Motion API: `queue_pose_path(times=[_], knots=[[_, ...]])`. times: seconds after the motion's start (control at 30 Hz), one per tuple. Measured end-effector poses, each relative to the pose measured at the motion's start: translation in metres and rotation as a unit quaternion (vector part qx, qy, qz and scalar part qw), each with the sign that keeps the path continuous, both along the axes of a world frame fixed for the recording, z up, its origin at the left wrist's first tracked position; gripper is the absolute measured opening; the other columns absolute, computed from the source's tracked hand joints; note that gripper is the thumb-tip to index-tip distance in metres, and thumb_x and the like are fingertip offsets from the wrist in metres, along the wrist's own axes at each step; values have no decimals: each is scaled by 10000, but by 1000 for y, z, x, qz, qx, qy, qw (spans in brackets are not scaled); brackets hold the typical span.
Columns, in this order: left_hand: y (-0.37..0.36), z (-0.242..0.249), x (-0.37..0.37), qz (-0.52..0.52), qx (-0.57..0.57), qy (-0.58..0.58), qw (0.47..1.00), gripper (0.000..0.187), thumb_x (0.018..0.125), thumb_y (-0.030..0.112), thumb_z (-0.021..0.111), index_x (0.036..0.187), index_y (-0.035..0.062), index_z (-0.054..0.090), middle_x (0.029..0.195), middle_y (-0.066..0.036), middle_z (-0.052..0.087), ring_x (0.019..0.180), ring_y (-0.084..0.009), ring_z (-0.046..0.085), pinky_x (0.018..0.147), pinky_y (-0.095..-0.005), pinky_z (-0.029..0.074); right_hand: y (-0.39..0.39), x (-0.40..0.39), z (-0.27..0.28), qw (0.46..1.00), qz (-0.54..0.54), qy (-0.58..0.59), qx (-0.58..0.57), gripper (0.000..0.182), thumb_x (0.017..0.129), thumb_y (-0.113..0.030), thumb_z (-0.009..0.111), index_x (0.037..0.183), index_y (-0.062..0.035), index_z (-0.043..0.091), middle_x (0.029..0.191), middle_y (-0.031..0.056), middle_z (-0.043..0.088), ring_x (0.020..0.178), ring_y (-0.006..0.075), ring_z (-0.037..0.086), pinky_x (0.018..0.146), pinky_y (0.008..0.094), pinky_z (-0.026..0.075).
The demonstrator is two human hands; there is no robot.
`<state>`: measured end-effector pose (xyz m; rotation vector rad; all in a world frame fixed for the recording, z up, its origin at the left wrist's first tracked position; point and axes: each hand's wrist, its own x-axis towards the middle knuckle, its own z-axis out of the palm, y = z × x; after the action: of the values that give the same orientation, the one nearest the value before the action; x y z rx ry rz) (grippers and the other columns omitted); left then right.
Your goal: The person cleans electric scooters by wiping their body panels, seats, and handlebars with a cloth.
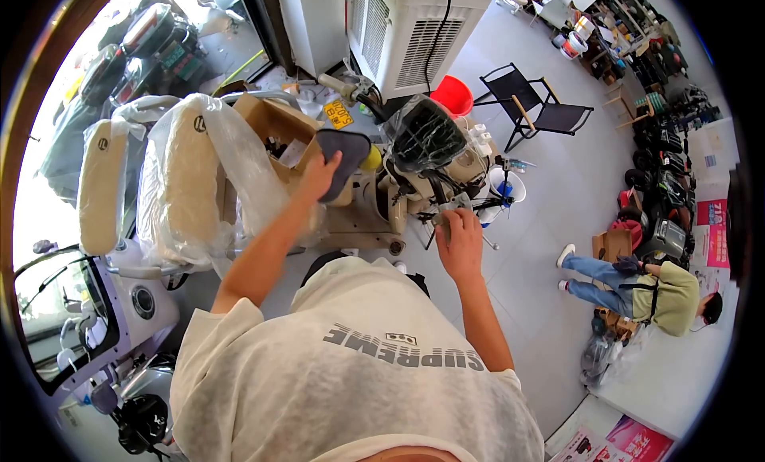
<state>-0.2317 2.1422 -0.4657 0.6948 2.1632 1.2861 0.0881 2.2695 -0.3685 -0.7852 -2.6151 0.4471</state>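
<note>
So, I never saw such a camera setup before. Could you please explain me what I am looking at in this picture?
There is no machine here: these are a person's two bare hands. The single picture comes from a camera worn on that person's head, looking forward and down, so their own shirt fills the bottom.

The left hand holds a dark, flat piece with rounded corners. The right hand is at a small greyish part; whether its fingers grip it is unclear.

There is no worktable in view between the hands. Around them are seats under clear plastic, an open cardboard box and a black mirror-like piece in wrapping. Farther off, a red bucket and a folding chair stand on the grey floor. Another person is at the far right.
</note>
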Motion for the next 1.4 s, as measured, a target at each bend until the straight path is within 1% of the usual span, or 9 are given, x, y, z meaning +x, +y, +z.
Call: queue_pose_path(times=[0.07, 0.2, 0.23, 0.43, 0.6, 0.8, 0.93, 1.23, 1.4], knots=[[13, -29, -54, -22, 93, 25, 995, 437, 978, 341, 572, 1171, -50, 593, 1072, -146, 681, 976, -213, 636, 873, -345, 479, -1, 1, -4, 1000, -22, 2, -1, 344, 816, -94, 675, 1134, -14, 569, 1125, 161, 550, 1018, 370, 529, 878, 461, 443], [37, 4, -128, -17, 17, 121, 992, 399, 980, 321, 565, 1085, -62, 603, 930, -224, 681, 858, -288, 665, 781, -398, 495, -7, -2, 3, 999, -35, -30, -12, 383, 806, -72, 671, 1166, -18, 548, 1134, 167, 545, 1038, 378, 522, 901, 462, 438], [46, 9, -145, -41, 34, 190, 980, 331, 977, 286, 545, 1028, -36, 601, 936, -289, 654, 889, -474, 615, 769, -491, 481, -8, -3, 4, 999, -39, -35, -11, 391, 801, -66, 670, 1169, -20, 547, 1140, 169, 544, 1045, 380, 520, 908, 462, 436], [98, 1, -232, -98, -7, 444, 891, 254, 925, 172, 528, 1017, -49, 613, 982, -284, 641, 954, -465, 601, 817, -507, 476, -9, -8, -2, 997, -64, -48, 7, 403, 785, -54, 671, 1165, -31, 537, 1149, 167, 542, 1050, 381, 521, 911, 468, 433], [123, 22, -269, -3, 71, 384, 921, 257, 910, 148, 526, 1080, -23, 614, 1017, -273, 647, 998, -469, 590, 865, -495, 469, -7, -7, -6, 997, -66, -44, 14, 406, 779, -48, 672, 1160, -43, 533, 1141, 161, 541, 1034, 374, 526, 892, 468, 434], [132, 13, -291, -164, 6, 234, 958, 287, 910, 144, 536, 1122, -40, 593, 1046, -284, 639, 990, -431, 614, 862, -427, 474, -7, -8, -6, 996, -74, -47, 7, 417, 776, -48, 675, 1167, -54, 530, 1138, 153, 542, 1021, 366, 531, 882, 463, 436], [130, 13, -300, -240, -94, 247, 934, 288, 914, 141, 533, 1124, -47, 597, 1055, -271, 648, 996, -407, 617, 872, -408, 469, -7, -8, -6, 996, -78, -53, 9, 412, 780, -54, 674, 1166, -58, 531, 1140, 148, 543, 1025, 361, 533, 883, 461, 437], [130, 29, -347, -51, 34, 277, 959, 285, 891, 138, 533, 1104, -35, 614, 1069, -280, 645, 1036, -441, 606, 905, -436, 466, -8, -8, -4, 995, -79, -57, -6, 422, 777, -33, 671, 1172, -47, 525, 1162, 168, 536, 1045, 385, 525, 920, 469, 430], [136, 16, -332, -222, 27, 271, 936, 516, 757, 4, 497, 1266, -54, 565, 1177, -240, 655, 1091, -340, 627, 971, -373, 451, -8, -9, -4, 996, -78, -52, -5, 423, 772, -30, 670, 1170, -46, 527, 1159, 169, 538, 1042, 386, 527, 914, 469, 434]])
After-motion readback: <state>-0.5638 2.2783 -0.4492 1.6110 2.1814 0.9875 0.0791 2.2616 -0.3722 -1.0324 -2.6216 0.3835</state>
